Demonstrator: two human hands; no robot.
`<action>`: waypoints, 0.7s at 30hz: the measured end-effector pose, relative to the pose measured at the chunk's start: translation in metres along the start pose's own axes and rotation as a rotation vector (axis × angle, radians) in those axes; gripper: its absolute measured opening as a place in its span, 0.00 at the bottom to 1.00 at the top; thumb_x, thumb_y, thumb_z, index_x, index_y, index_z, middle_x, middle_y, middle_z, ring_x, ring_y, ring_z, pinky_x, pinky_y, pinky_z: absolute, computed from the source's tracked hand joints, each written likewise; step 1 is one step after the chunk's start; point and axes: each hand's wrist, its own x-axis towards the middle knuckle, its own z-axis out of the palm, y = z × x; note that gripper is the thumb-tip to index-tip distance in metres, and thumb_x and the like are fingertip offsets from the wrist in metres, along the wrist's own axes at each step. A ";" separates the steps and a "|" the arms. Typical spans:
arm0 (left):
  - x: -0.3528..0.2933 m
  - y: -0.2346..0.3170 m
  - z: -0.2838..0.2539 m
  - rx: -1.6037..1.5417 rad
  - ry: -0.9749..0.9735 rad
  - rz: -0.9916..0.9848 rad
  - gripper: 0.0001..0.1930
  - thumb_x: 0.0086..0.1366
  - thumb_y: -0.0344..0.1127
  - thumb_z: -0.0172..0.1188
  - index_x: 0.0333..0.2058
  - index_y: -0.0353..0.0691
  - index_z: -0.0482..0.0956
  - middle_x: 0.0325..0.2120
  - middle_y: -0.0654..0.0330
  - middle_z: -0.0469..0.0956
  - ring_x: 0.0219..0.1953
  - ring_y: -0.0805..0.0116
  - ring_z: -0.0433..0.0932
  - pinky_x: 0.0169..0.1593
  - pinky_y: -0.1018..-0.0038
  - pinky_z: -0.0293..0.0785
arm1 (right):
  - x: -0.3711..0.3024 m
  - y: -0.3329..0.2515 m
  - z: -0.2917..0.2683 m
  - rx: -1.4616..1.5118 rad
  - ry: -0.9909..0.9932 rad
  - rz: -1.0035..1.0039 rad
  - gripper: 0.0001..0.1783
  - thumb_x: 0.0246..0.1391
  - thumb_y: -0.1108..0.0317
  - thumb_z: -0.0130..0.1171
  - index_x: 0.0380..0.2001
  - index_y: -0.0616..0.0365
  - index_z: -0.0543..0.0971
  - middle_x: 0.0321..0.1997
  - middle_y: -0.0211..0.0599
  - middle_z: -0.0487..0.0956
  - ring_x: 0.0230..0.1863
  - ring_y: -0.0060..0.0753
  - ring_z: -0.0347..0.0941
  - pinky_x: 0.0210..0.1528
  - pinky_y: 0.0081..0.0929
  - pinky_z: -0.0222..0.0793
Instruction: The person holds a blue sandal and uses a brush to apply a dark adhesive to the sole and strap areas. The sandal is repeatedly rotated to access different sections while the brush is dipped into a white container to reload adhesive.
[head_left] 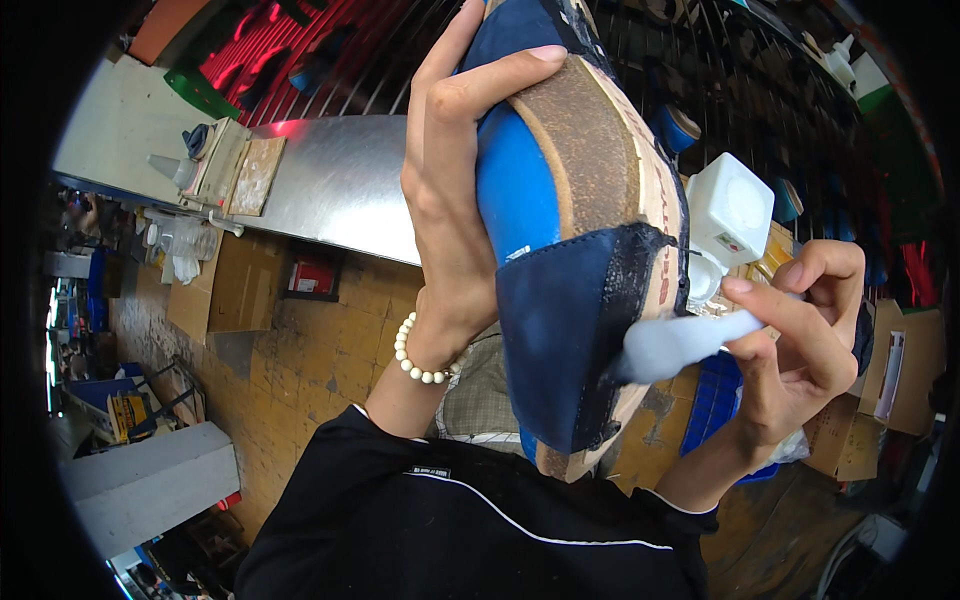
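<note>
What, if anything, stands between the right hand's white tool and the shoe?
Nothing visible does. The right hand holds the white tool, its blurred tip overlapping the shoe's dark edge; whether they touch is unclear. The white container is farther up in the picture, clear of that tip.

Head view, fisheye: the left camera of a side-by-side pair, worn on the person's head. Position: above the person's own torso, the black shirt (480, 535) filling the lower middle. Direction: down and forward, picture upright and unmirrored. Field: very wide, rounded, dark at the corners; straight edges bow toward the rim. Near range: left hand (450, 190), right hand (797, 355) and shoe (580, 320), all close to the lens, large, at centre and right of centre. Farther: metal-topped bench (335, 175), upper left, seen from above. Lower and farther: yellow-brown floor (335, 365), behind the forearms.
</note>
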 end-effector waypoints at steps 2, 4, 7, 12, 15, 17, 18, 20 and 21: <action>0.000 0.000 0.002 -0.004 -0.008 -0.001 0.28 0.59 0.33 0.66 0.52 0.39 0.59 0.61 0.32 0.55 0.58 0.51 0.72 0.53 0.65 0.82 | -0.001 0.003 -0.001 0.033 0.033 -0.015 0.26 0.40 0.45 0.72 0.31 0.59 0.87 0.40 0.32 0.62 0.33 0.24 0.60 0.36 0.21 0.52; -0.002 0.000 0.000 0.007 -0.012 -0.007 0.28 0.59 0.33 0.66 0.52 0.39 0.59 0.61 0.32 0.55 0.58 0.51 0.72 0.53 0.66 0.82 | -0.001 0.006 0.003 0.091 0.038 -0.043 0.26 0.38 0.46 0.74 0.31 0.58 0.87 0.40 0.33 0.62 0.34 0.25 0.60 0.36 0.21 0.52; -0.001 0.001 -0.002 0.016 -0.024 -0.010 0.28 0.59 0.33 0.67 0.52 0.38 0.59 0.61 0.33 0.55 0.58 0.51 0.72 0.53 0.66 0.82 | -0.003 0.011 0.002 0.154 -0.019 -0.097 0.25 0.34 0.48 0.76 0.30 0.57 0.87 0.40 0.32 0.62 0.34 0.26 0.60 0.35 0.21 0.54; 0.000 0.003 -0.001 0.015 -0.041 -0.022 0.29 0.58 0.33 0.67 0.52 0.38 0.59 0.61 0.33 0.55 0.58 0.52 0.73 0.52 0.66 0.82 | -0.007 0.007 -0.006 0.166 -0.020 -0.056 0.25 0.23 0.47 0.77 0.30 0.45 0.89 0.35 0.28 0.62 0.35 0.26 0.60 0.33 0.21 0.54; 0.001 0.004 -0.002 0.020 -0.057 -0.031 0.29 0.58 0.32 0.67 0.53 0.38 0.59 0.61 0.33 0.55 0.57 0.52 0.73 0.52 0.66 0.82 | -0.007 0.001 -0.004 0.137 0.037 0.024 0.24 0.25 0.48 0.77 0.30 0.46 0.89 0.34 0.28 0.61 0.35 0.26 0.60 0.33 0.21 0.54; 0.000 0.004 -0.003 0.022 -0.069 -0.040 0.29 0.58 0.32 0.68 0.53 0.38 0.59 0.61 0.33 0.56 0.57 0.52 0.73 0.52 0.66 0.82 | -0.006 0.001 -0.001 0.031 0.101 0.058 0.23 0.25 0.49 0.77 0.29 0.48 0.89 0.34 0.28 0.62 0.35 0.26 0.61 0.32 0.21 0.54; 0.000 0.006 -0.004 0.025 -0.075 -0.044 0.29 0.58 0.32 0.68 0.53 0.38 0.59 0.61 0.33 0.56 0.57 0.52 0.73 0.52 0.67 0.82 | -0.004 0.000 -0.001 0.008 0.100 0.048 0.23 0.24 0.50 0.77 0.29 0.48 0.89 0.34 0.29 0.62 0.34 0.26 0.61 0.32 0.21 0.54; 0.002 0.006 -0.007 0.038 -0.093 -0.053 0.30 0.57 0.32 0.68 0.53 0.38 0.59 0.61 0.33 0.56 0.57 0.52 0.73 0.52 0.67 0.82 | 0.000 -0.003 -0.003 -0.034 0.097 0.028 0.24 0.23 0.52 0.77 0.29 0.50 0.89 0.34 0.29 0.62 0.34 0.26 0.61 0.31 0.20 0.54; 0.003 0.006 -0.007 0.032 -0.101 -0.053 0.30 0.57 0.32 0.68 0.53 0.38 0.60 0.61 0.33 0.56 0.57 0.53 0.73 0.52 0.67 0.82 | 0.002 -0.005 -0.006 -0.062 0.082 0.021 0.22 0.30 0.51 0.75 0.30 0.53 0.88 0.35 0.30 0.62 0.34 0.26 0.61 0.32 0.21 0.54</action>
